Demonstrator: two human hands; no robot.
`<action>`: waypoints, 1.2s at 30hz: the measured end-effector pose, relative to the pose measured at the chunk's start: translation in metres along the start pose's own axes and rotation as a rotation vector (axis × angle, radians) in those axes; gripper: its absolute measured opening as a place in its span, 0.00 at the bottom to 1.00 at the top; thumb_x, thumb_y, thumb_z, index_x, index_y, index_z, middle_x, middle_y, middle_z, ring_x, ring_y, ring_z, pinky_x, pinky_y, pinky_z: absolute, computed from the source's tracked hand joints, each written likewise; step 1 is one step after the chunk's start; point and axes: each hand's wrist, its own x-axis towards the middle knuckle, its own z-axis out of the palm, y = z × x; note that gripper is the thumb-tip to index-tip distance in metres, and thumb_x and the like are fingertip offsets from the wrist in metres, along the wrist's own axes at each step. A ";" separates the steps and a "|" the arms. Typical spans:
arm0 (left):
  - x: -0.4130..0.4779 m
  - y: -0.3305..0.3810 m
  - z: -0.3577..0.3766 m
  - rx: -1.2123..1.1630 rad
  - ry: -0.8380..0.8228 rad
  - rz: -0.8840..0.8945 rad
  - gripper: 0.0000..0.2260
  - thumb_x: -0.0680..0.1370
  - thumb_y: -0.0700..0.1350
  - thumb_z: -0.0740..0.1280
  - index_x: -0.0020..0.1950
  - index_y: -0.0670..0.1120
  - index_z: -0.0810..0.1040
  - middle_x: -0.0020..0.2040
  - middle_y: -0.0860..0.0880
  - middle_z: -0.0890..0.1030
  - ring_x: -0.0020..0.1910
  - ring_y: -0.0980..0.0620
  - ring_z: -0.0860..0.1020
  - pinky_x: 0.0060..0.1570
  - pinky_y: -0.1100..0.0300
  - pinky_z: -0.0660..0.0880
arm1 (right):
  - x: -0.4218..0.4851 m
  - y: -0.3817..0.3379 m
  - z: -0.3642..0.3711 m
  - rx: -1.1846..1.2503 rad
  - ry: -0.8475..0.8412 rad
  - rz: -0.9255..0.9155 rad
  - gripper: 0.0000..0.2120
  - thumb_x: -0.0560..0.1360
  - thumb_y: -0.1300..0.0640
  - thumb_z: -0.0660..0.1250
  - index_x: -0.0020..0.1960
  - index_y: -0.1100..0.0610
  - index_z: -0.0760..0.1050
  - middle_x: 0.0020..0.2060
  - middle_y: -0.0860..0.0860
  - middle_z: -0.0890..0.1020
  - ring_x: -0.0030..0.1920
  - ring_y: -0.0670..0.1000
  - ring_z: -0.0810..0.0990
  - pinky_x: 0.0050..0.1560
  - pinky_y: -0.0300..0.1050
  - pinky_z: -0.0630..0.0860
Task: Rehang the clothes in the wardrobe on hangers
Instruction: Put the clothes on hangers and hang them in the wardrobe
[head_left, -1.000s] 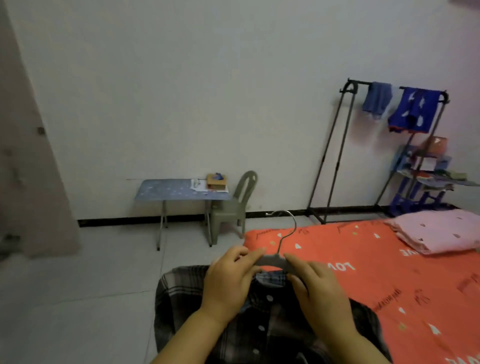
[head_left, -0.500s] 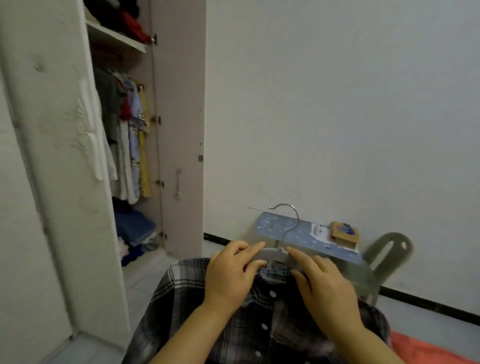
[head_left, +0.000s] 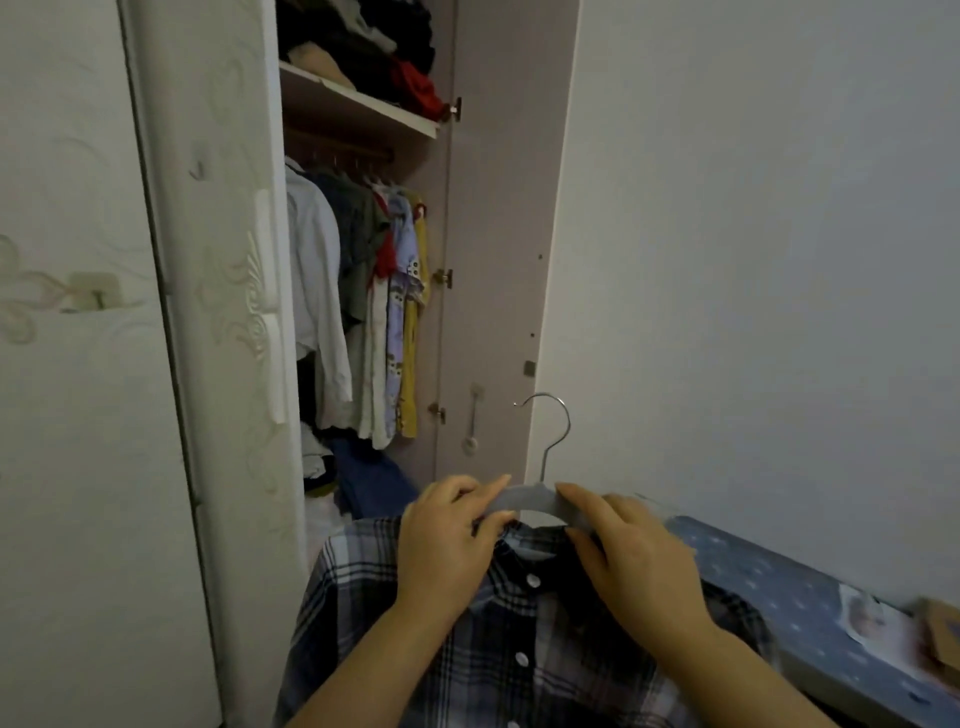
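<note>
- plaid shirt (head_left: 519, 654), dark checks with white buttons, hangs buttoned on a grey hanger (head_left: 527, 496) low in the middle of the view, in front of the open wardrobe (head_left: 498, 234) and not inside it.
- left hand (head_left: 447, 540) grips the hanger's left shoulder at the collar, fingers (head_left: 485, 491) over the top and thumb curled under.
- right hand (head_left: 634, 561) holds the hanger's right shoulder, fingers laid along the top and thumb tucked beneath against the collar.
- metal hook (head_left: 553, 431) stands upright between the 2 hands, its open end toward the wardrobe, touching nothing.
- rail (head_left: 337, 151) under the shelf (head_left: 358, 106) carries a row of hung clothes (head_left: 363, 312): white, dark green, lilac print, yellow.
- dark and red garments (head_left: 384, 47) are piled on the shelf.
- blue and white fabric heap (head_left: 363, 478) lies on the wardrobe floor.
- closed door (head_left: 218, 312) with a raised scroll pattern stands on the left.
- blue patterned bench (head_left: 769, 587) sits at the lower right against the wall, with a paper (head_left: 867, 618) and a brown box (head_left: 940, 631) on it, both blurred.
</note>
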 end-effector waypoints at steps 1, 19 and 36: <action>0.012 -0.016 0.012 -0.008 0.017 -0.010 0.16 0.70 0.44 0.74 0.57 0.47 0.81 0.42 0.49 0.79 0.40 0.47 0.76 0.38 0.46 0.76 | 0.015 0.006 0.019 0.017 -0.002 -0.008 0.21 0.65 0.61 0.78 0.57 0.54 0.78 0.35 0.50 0.80 0.32 0.54 0.78 0.18 0.46 0.71; 0.271 -0.256 0.167 0.162 0.201 0.016 0.15 0.69 0.40 0.75 0.55 0.43 0.82 0.40 0.45 0.80 0.36 0.47 0.78 0.34 0.53 0.78 | 0.308 0.112 0.302 0.207 0.021 -0.201 0.22 0.65 0.58 0.78 0.58 0.53 0.79 0.37 0.50 0.81 0.33 0.53 0.80 0.20 0.42 0.71; 0.457 -0.476 0.138 0.367 0.466 -0.155 0.14 0.72 0.44 0.73 0.57 0.47 0.81 0.44 0.51 0.78 0.40 0.52 0.77 0.43 0.55 0.77 | 0.575 0.043 0.521 0.371 0.007 -0.494 0.23 0.80 0.44 0.52 0.75 0.42 0.54 0.52 0.48 0.74 0.54 0.51 0.71 0.43 0.45 0.75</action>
